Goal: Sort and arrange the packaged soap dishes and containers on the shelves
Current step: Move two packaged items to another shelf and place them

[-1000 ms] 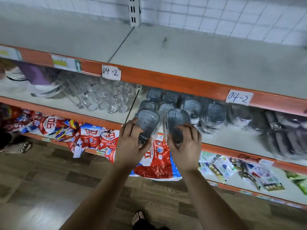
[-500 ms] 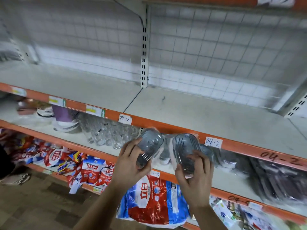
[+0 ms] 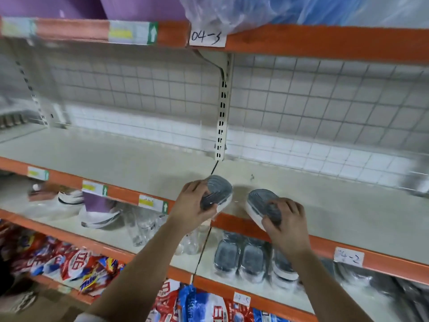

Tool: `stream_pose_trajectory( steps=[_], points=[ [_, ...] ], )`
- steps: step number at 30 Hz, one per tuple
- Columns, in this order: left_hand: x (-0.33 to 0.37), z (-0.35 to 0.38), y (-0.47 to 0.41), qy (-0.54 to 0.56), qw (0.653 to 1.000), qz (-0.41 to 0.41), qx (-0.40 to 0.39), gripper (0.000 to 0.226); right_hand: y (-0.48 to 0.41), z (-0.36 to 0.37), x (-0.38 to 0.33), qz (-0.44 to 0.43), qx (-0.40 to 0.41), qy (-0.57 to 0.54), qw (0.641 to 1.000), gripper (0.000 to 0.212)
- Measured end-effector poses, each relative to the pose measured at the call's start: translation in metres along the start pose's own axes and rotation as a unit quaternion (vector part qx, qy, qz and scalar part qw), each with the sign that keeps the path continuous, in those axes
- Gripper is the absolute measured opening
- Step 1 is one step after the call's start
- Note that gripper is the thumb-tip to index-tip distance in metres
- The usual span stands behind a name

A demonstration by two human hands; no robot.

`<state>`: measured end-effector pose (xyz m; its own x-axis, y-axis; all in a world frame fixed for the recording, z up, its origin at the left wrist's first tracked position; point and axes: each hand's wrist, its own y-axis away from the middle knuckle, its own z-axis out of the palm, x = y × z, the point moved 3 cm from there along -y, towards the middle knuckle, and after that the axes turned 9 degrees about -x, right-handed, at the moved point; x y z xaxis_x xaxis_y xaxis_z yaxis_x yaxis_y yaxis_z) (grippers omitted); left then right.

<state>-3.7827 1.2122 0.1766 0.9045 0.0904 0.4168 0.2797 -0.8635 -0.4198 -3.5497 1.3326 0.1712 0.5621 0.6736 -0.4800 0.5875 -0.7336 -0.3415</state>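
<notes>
My left hand [image 3: 191, 205] grips a grey and white packaged soap dish [image 3: 218, 190] over the front of the bare beige shelf [image 3: 139, 156]. A second packaged soap dish [image 3: 260, 203] is in my right hand [image 3: 286, 220], its white base near the shelf's orange front edge. Both dishes are tilted and sit side by side, a small gap apart. More wrapped grey soap dishes [image 3: 250, 260] stand in a row on the shelf below, under my right wrist.
Clear glasses [image 3: 141, 225] and stacked bowls [image 3: 99, 214] fill the lower shelf at left. Red and blue detergent bags [image 3: 76, 263] lie on the bottom shelf. A slotted upright [image 3: 221, 126] divides the wire-grid back. Plastic-wrapped goods [image 3: 255, 10] overhang the top shelf.
Both hands have lifted the two soap dishes from the lower shelf up onto the front of the bare shelf above. The view has tilted upward.
</notes>
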Motion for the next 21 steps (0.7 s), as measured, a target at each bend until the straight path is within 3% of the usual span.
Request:
stream_pose_trajectory(
  steps=[4, 8, 11, 17, 21],
  points=[
    [-0.052, 0.009, -0.045, 0.008, 0.996, 0.028, -0.088, 0.045, -0.046, 0.024, 0.0, 0.056, -0.022, 0.029, 0.998, 0.051],
    [-0.091, 0.02, -0.095, -0.124, 0.98, 0.034, -0.155, 0.046, -0.085, 0.043, -0.002, 0.13, -0.014, 0.028, 0.991, 0.04],
    [-0.104, 0.029, -0.126, -0.069, 0.98, 0.066, -0.177, 0.039, -0.102, 0.051, -0.003, 0.145, 0.012, 0.029, 0.989, 0.034],
    [-0.104, 0.05, -0.161, -0.016, 0.985, 0.099, -0.144, 0.039, -0.11, 0.06, 0.005, 0.115, 0.092, 0.026, 0.989, 0.034],
    [-0.101, 0.065, -0.173, -0.036, 0.988, 0.093, -0.119, 0.051, -0.109, 0.063, 0.002, 0.15, 0.13, 0.069, 0.978, 0.04]
  ],
)
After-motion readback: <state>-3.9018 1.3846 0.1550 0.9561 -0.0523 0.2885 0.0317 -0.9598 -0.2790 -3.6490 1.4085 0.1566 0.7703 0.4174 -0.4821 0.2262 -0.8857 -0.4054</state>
